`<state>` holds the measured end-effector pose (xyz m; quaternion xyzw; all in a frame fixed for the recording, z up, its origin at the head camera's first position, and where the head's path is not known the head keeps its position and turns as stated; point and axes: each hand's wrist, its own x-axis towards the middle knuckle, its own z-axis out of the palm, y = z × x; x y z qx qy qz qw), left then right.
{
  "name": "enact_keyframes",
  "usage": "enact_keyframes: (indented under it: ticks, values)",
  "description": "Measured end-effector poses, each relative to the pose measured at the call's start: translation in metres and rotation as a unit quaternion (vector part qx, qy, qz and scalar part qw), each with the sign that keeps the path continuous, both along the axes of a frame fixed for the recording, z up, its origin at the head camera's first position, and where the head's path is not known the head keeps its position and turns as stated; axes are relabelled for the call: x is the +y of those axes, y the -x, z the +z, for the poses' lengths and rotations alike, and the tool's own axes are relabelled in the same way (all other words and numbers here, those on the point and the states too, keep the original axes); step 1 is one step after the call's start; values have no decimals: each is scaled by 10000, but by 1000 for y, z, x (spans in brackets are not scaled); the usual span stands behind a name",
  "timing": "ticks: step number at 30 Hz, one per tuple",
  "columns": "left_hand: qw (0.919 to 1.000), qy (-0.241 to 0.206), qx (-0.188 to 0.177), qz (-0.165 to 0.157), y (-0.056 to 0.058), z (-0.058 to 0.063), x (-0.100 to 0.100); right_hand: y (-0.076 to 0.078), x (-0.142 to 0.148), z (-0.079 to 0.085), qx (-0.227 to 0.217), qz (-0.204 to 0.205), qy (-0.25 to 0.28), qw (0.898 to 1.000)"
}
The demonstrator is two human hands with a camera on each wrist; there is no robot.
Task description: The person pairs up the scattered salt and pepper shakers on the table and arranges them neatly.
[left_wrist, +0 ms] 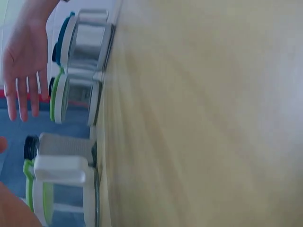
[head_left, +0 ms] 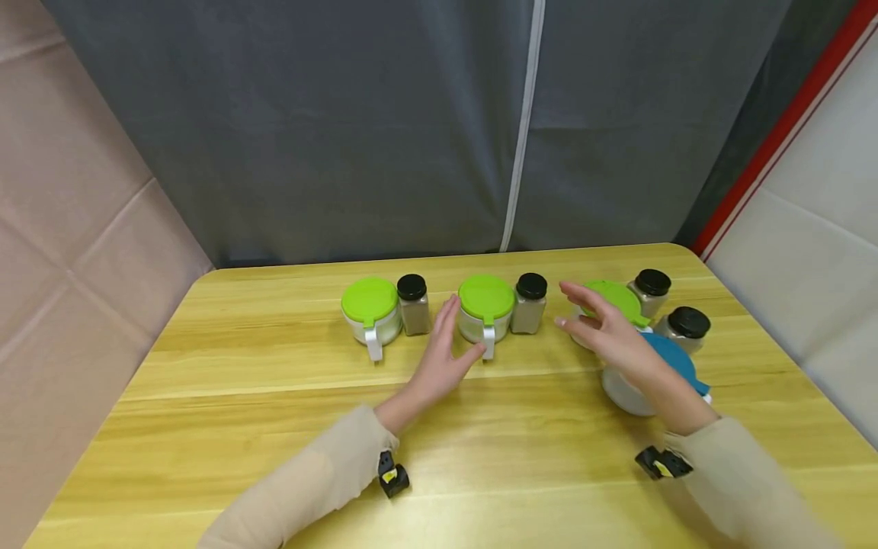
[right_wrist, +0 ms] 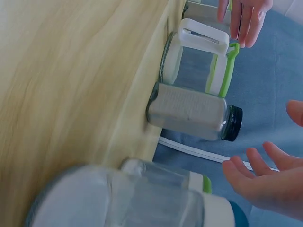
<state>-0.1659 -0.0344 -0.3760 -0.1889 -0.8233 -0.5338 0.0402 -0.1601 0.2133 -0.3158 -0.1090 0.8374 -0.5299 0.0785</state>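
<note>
My left hand [head_left: 439, 367] is held up with straight fingers, just left of the middle jar [head_left: 485, 299], which has a green lid and a white handle facing me. To that jar's right stands a square shaker bottle [head_left: 528, 313] with a black cap. My right hand [head_left: 617, 339] reaches over the right side, fingers spread and thumb apart, partly covering a green-lidded jar [head_left: 613, 293] and a blue-lidded jar [head_left: 668, 354]. In the right wrist view, nothing lies between the fingers of the right hand [right_wrist: 274, 177].
Farther left stand another green-lidded jar [head_left: 370, 301] and a black-capped bottle [head_left: 414, 314]. Two more black-capped bottles, one at the back [head_left: 650, 288] and one nearer [head_left: 686, 326], are on the right. Behind the wooden table [head_left: 206, 427] hangs a grey curtain [head_left: 343, 137].
</note>
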Motion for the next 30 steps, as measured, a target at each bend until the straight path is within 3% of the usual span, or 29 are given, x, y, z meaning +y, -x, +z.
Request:
enact_keyframes:
  ticks: [4, 17, 30]
  values:
    - [9998, 14, -11, -183, -9, 0, 4, -5, 6, 5, 54, 169, -245, 9995]
    - [9932, 560, 102, -1020, -40, 1, 16, -16, 21, 4, 845, 578, -1164, 9879]
    - [9871, 899, 108, -1323, -58, 1, 30, -29, 42, 7, 1471, 720, -1546, 9743]
